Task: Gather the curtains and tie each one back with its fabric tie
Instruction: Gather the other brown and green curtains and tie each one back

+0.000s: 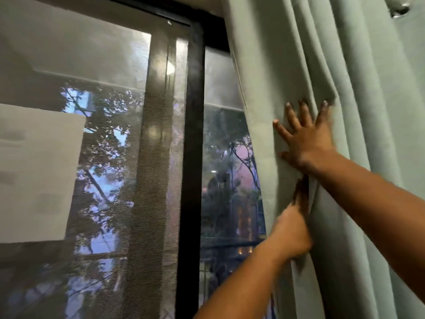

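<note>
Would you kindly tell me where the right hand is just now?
In the head view the right hand lies flat, fingers spread, on the curtain right of the window frame, just above the left hand.

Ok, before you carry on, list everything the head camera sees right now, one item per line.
curtain: one, pale green, hanging in folds over the right side of the window
window frame post: one, black, upright, centre
mesh screen: one, grey and see-through, over the left pane
white sheet: one, seen through the mesh at the left edge
trees: several, dark, outside behind the glass
fabric tie: none visible
right hand: one, fingers spread flat, presses on the curtain's folds, upper
left hand: one, below the right, fingers tucked into a fold at the curtain's edge; grip blurred
</note>
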